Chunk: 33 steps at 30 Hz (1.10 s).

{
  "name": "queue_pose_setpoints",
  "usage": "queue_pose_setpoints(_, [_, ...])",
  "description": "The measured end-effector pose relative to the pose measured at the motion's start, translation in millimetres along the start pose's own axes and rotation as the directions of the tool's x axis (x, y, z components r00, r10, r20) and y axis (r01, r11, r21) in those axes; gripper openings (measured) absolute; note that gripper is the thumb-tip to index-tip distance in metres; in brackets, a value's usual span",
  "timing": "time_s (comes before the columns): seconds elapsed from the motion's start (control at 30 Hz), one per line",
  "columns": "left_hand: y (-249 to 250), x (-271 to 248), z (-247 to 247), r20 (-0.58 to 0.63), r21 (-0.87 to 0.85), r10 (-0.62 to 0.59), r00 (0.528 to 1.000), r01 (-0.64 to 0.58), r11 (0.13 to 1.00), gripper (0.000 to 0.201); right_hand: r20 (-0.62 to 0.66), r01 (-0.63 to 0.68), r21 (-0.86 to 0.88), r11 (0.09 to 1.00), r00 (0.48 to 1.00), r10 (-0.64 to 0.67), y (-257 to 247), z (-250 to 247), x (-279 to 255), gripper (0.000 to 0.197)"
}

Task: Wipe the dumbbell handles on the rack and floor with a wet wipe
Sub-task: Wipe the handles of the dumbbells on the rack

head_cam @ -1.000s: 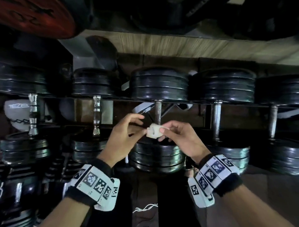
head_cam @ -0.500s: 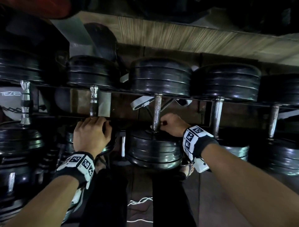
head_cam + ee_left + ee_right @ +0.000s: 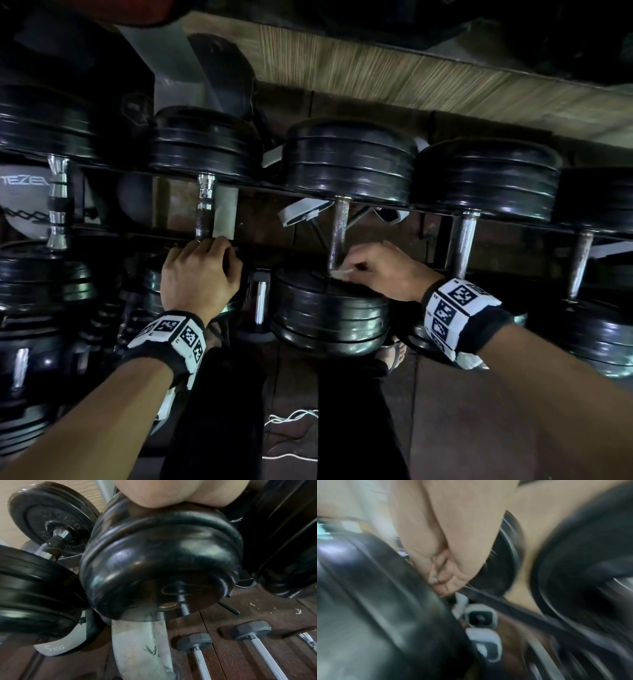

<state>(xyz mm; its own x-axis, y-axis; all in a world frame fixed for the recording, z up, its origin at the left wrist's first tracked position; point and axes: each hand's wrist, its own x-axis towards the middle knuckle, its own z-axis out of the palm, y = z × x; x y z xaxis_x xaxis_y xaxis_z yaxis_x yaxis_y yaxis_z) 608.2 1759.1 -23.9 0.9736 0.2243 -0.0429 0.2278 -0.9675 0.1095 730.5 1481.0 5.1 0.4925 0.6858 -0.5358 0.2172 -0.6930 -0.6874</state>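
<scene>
Curled over the near end of a dumbbell on the rack (image 3: 191,236), the left hand (image 3: 198,277) grips down where that dumbbell's chrome handle (image 3: 205,209) meets the near plates; its fingertips are hidden behind the knuckles, so how tightly they close cannot be told. From the left wrist view only the heel of that hand (image 3: 171,492) shows, pressed on top of the rounded black plate stack (image 3: 161,563), with small hex-ended bars (image 3: 195,641) lying on the dark wooden floor (image 3: 248,616) beneath. Just right of the left hand, between the two arms, the middle dumbbell's steel handle (image 3: 337,233) runs from the far plates (image 3: 349,161) to the near plates (image 3: 329,315). At the near end of this handle sits the wet wipe (image 3: 340,273), a small pale fold pinched between thumb and fingers of the right hand (image 3: 383,274) and touching the bar just above the near plates. The right wrist view is badly blurred, showing only the curled fingers (image 3: 447,577) against dark plates. Farther right, two more dumbbell handles (image 3: 464,243) span the rack, well apart from either hand.
</scene>
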Motion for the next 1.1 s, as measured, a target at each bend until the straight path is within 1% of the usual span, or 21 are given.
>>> queue_pose_setpoints(0.03, [0.4,-0.4,-0.4,-0.001,-0.004,-0.004,1.000,0.004,1.000,0.014,0.021,0.076,-0.048,0.996,0.997,-0.075,-7.7,0.6,4.9,0.020])
queue_pose_setpoints(0.07, [0.5,-0.5,-0.9,-0.003,-0.009,-0.009,1.000,0.009,1.000,0.014,0.049,0.128,-0.119,0.985,0.991,-0.123,-14.2,2.5,12.5,0.021])
queue_pose_setpoints(0.1, [0.6,-0.7,-1.1,-0.005,-0.014,-0.017,1.000,0.017,1.000,0.014,0.080,0.148,-0.194,0.970,0.988,-0.135,-19.0,4.1,20.3,0.021])
queue_pose_setpoints(0.17, [0.2,-1.7,-0.4,-0.017,-0.024,-0.032,0.999,0.031,0.999,0.014,0.101,0.134,-0.285,0.949,0.989,-0.109,-19.8,6.7,28.9,0.021])
queue_pose_setpoints(0.2, [-0.1,-1.8,0.1,-0.024,-0.028,-0.034,0.999,0.033,0.999,0.014,0.095,0.115,-0.288,0.951,0.991,-0.091,-17.2,7.6,27.8,0.021])
queue_pose_setpoints(0.3, [-2.6,-1.4,2.2,-0.026,-0.032,-0.025,0.999,0.024,0.999,0.015,0.072,0.103,-0.214,0.971,0.993,-0.089,-5.4,5.4,14.2,0.015])
queue_pose_setpoints(0.37, [-2.3,-2.3,2.1,-0.024,-0.034,-0.023,0.999,0.023,0.999,0.016,0.063,0.052,-0.230,0.972,0.997,-0.039,2.5,2.5,4.0,0.017])
queue_pose_setpoints(0.43, [-1.5,-2.3,1.0,-0.025,-0.040,-0.025,0.999,0.024,0.999,0.017,0.042,-0.075,-0.272,0.959,0.995,0.090,15.0,3.1,-2.3,0.025])
queue_pose_setpoints(0.47, [-0.8,-2.3,0.4,-0.027,-0.044,-0.026,0.999,0.025,0.999,0.017,0.015,-0.148,-0.266,0.953,0.987,0.157,21.1,5.5,-2.2,0.028])
queue_pose_setpoints(0.5, [-0.3,-2.2,0.0,-0.030,-0.046,-0.027,0.999,0.026,0.999,0.018,-0.013,-0.206,-0.235,0.950,0.978,0.208,25.3,8.8,1.4,0.029])
queue_pose_setpoints(0.57, [-0.1,-1.4,-0.2,-0.035,-0.051,-0.020,0.999,0.018,0.999,0.018,-0.065,-0.272,-0.139,0.952,0.962,0.265,26.5,17.1,16.7,0.023])
queue_pose_setpoints(0.63, [-0.3,-1.5,0.2,-0.041,-0.060,-0.010,0.999,0.008,0.998,0.018,-0.107,-0.279,-0.085,0.957,0.957,0.269,21.5,22.9,27.9,0.014])
queue_pose_setpoints(0.7, [-1.2,-1.8,0.3,-0.041,-0.057,-0.006,0.999,0.003,0.998,0.018,-0.137,-0.240,-0.016,0.971,0.962,0.236,20.2,24.8,26.0,0.010])
queue_pose_setpoints(0.77, [-0.2,-1.9,-0.8,-0.037,-0.052,-0.009,0.999,0.007,0.999,0.018,-0.146,-0.212,0.076,0.974,0.964,0.221,22.2,21.8,14.1,0.013])
queue_pose_setpoints(0.83, [2.5,-1.8,-3.2,-0.014,-0.046,-0.020,1.000,0.020,0.999,0.020,-0.123,-0.198,0.132,0.971,0.969,0.215,19.1,15.5,2.4,0.018])
queue_pose_setpoints(0.93, [10.8,1.5,-9.1,0.019,-0.091,-0.084,0.996,0.085,0.992,0.019,-0.077,-0.196,0.237,0.952,0.973,0.219,-2.2,13.8,-11.2,0.032])
queue_pose_setpoints(0.97, [15.8,3.2,-9.9,0.047,-0.164,-0.099,0.994,0.106,0.981,0.018,-0.088,-0.189,0.284,0.940,0.971,0.222,-7.6,17.7,-14.0,0.038])
queue_pose_setpoints(1.0, [23.6,5.7,-11.9,0.108,-0.297,-0.103,0.989,0.131,0.946,0.019,-0.118,-0.183,0.330,0.926,0.966,0.232,-10.0,23.7,-15.8,0.040])
queue_pose_setpoints(1.03, [34.2,8.4,-14.0,0.211,-0.470,-0.078,0.974,0.171,0.866,0.025,-0.152,-0.185,0.378,0.907,0.954,0.258,-11.9,29.2,-16.8,0.037])
queue_pose_setpoints(1.07, [47.8,9.8,-15.2,0.317,-0.634,-0.010,0.948,0.220,0.742,0.033,-0.183,-0.185,0.429,0.884,0.941,0.285,-13.1,33.4,-17.8,0.030])
queue_pose_setpoints(1.1, [62.1,10.2,-16.5,0.403,-0.715,0.074,0.912,0.263,0.647,0.038,-0.208,-0.171,0.479,0.861,0.931,0.300,-13.7,35.8,-18.4,0.024])
